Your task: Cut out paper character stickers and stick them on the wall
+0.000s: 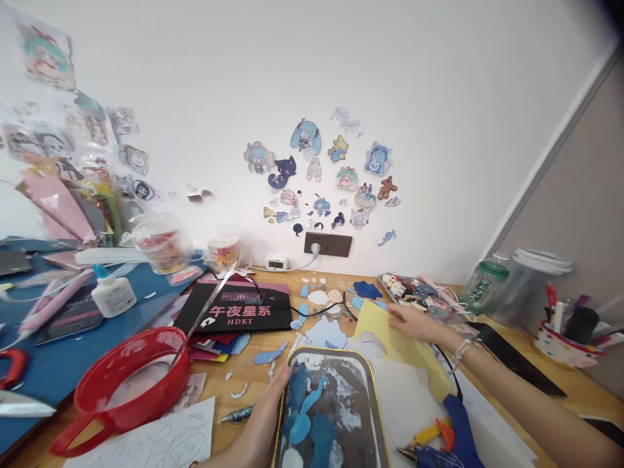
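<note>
My left hand (260, 419) grips the left edge of a rounded rectangular tray (363, 416) with a dark, paint-smeared surface. Blue painted or cut pieces (303, 416) lie on it. Off to the right, my right hand (412, 322) has its fingers closed on the upper edge of a yellow sheet of paper (373, 325). Beneath that sheet are white papers (404, 390). A blue hot glue gun (461, 432) rests at the lower right, below my right forearm. Just beyond the tray lies a pale blue cut-out (326, 333).
A red bowl with a handle (131, 390) holds pale liquid and a long utensil. Nearby stands a white glue bottle (113, 296). A black printed box (238, 309), small paper shapes (319, 298) and a pen cup (568, 341) surround the work area. Scissors (19, 390) lie far left.
</note>
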`<state>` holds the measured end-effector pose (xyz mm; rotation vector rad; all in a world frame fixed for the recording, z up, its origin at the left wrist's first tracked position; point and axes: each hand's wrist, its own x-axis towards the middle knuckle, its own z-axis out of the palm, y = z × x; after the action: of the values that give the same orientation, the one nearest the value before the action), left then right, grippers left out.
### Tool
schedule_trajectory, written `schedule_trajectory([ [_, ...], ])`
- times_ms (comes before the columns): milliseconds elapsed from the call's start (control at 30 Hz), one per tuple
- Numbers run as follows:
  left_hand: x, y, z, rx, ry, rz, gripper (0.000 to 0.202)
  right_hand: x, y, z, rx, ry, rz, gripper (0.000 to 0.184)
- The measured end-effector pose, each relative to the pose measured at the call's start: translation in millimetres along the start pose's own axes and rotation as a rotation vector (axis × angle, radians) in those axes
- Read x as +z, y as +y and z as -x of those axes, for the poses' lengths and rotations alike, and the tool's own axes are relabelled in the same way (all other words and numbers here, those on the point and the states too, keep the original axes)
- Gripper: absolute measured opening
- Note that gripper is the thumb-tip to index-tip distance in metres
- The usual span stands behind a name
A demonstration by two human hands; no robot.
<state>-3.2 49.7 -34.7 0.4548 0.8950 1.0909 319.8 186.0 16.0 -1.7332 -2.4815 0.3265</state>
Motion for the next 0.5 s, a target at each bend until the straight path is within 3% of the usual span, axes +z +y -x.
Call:
schedule_trajectory([
  [100, 1.8, 0, 2, -0.008, -0.046, 0.022, 0.035, -3, -9, -4, -0.009, 0.007, 0.037, 0.006],
  [200, -1.4, -2, -1, 0.032, -0.049, 0.010, 0.036, -13, -34, -19, -0.047, 0.076, 0.044, 0.020],
  [367, -16.8, -15, -19, 0.096, -0.001, -0.065, 0.044, -22, -108, -80, -0.209, 0.091, -0.015, 0.020],
  [500, -24.0, -23, -30, 0.124, -0.017, -0.130, 0.056, -3, -177, -144, -0.299, 0.021, -0.065, 0.022],
])
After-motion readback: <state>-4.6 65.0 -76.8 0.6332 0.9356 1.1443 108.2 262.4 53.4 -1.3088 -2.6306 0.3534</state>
